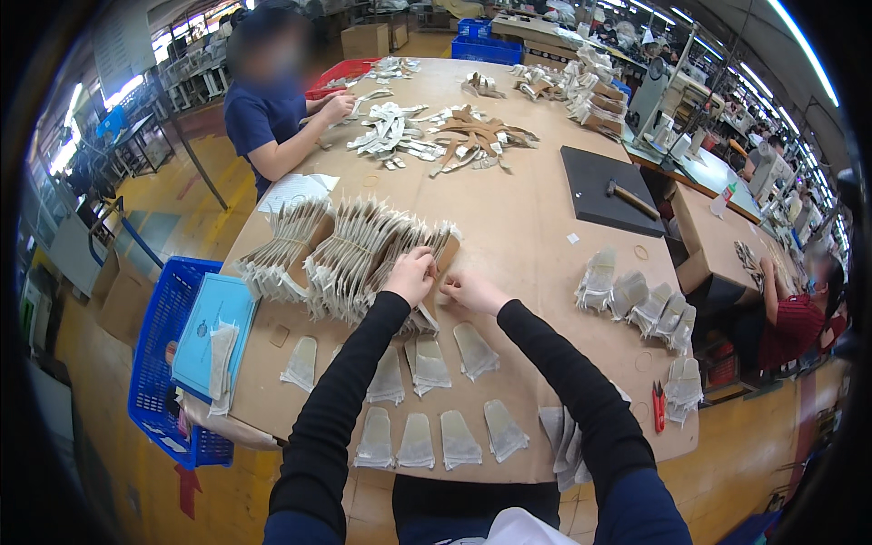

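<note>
My left hand [413,275] is at the right end of a long row of beige fabric pieces [359,259] with frayed white edges, its fingers curled over the end pieces. Just right of it, my right hand [474,292] has its fingers pinched together by the same end; what lies between them is too small to make out. A second bundle [289,238], tied with a band, leans at the row's left. Nearer me, two rows of flat, tapered, pale pieces, such as this one [476,351], lie spread on the brown table [536,363]. My forearms hide some of them.
Small stacks of pale pieces [629,295] and red-handled thread snips [658,406] lie to the right. A hammer [633,199] rests on a black board [599,186]. Left stands a blue crate [150,400] with a light-blue folder [211,336]. A co-worker [265,118] handles strips across the table.
</note>
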### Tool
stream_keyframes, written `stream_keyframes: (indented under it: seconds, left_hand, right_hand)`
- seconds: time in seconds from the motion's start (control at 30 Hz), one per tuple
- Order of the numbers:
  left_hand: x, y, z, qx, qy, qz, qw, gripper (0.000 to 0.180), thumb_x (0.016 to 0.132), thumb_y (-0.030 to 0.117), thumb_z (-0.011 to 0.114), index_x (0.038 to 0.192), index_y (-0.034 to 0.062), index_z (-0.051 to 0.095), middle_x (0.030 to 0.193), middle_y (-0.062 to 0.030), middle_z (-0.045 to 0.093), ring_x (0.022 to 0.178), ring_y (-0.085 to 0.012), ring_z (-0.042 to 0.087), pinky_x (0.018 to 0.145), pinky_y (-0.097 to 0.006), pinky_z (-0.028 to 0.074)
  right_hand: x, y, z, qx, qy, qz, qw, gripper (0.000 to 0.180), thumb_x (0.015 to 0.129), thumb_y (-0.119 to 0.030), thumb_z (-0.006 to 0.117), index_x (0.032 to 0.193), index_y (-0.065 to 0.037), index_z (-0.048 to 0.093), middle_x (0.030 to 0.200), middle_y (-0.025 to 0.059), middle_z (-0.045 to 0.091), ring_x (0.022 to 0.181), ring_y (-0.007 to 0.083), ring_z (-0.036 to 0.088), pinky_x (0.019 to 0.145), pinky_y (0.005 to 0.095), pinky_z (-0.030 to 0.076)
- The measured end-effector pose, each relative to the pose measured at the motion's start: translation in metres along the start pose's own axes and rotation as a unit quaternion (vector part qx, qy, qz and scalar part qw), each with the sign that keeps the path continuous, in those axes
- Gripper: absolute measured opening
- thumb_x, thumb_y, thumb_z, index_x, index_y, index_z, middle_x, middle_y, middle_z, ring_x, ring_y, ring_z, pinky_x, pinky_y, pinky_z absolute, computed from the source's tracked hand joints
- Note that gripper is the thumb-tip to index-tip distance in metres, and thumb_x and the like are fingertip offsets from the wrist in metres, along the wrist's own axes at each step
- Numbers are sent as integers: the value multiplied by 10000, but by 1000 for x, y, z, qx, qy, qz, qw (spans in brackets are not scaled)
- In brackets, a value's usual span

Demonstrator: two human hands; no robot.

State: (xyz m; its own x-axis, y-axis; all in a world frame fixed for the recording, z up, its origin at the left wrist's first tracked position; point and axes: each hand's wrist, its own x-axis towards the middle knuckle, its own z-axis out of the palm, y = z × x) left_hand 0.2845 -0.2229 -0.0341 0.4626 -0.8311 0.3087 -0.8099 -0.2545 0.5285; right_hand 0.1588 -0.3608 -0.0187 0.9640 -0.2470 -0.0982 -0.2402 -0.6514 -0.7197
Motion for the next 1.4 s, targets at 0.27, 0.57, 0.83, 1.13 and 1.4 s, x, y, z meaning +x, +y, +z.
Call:
stream_keyframes:
  seconds: [0.27,0.57,0.83,1.13,1.4]
  left_hand:
    - [-17,21,-3,175,-19,-52,983,574,809,213,637,1345,186,432,1505,-86,327,1376,-319,311,1052,-591,302]
    - [-8,45,2,285,-236,-192,909,841,875,300,542,1531,373,22,1620,-17,-60,1486,-305,16,1080,-719,75]
    - [-98,126,-44,84,-129,50,987,682,889,240,601,1472,60,296,1489,-169,357,1361,-337,361,1089,-593,255]
    - [-282,258,-81,-206,-356,-40,911,514,932,144,590,1412,53,429,1195,-181,606,1084,-307,590,935,-359,459]
    - [-301,272,-58,-143,-272,14,952,487,884,93,598,1353,44,477,1135,-185,616,1038,-336,592,893,-386,459]
  right_hand:
    - [-133,-45,-99,-3,-20,-114,993,209,936,-160,602,1092,-22,613,856,97,623,763,172,593,720,288,492]
    - [-361,-107,-161,-116,-22,-100,988,314,827,-74,695,1132,-41,626,940,90,664,826,247,648,725,337,521]
    - [-428,-144,-142,76,2,-315,946,290,872,-100,675,1133,22,640,1040,167,670,871,276,657,736,339,525]
    - [-403,-141,-112,461,-112,-356,805,247,915,-151,636,1086,27,618,1026,146,647,918,270,635,814,361,496]
    - [-418,-147,-123,499,-24,-336,799,325,964,-144,561,1188,91,569,1105,321,584,977,358,615,792,405,511]
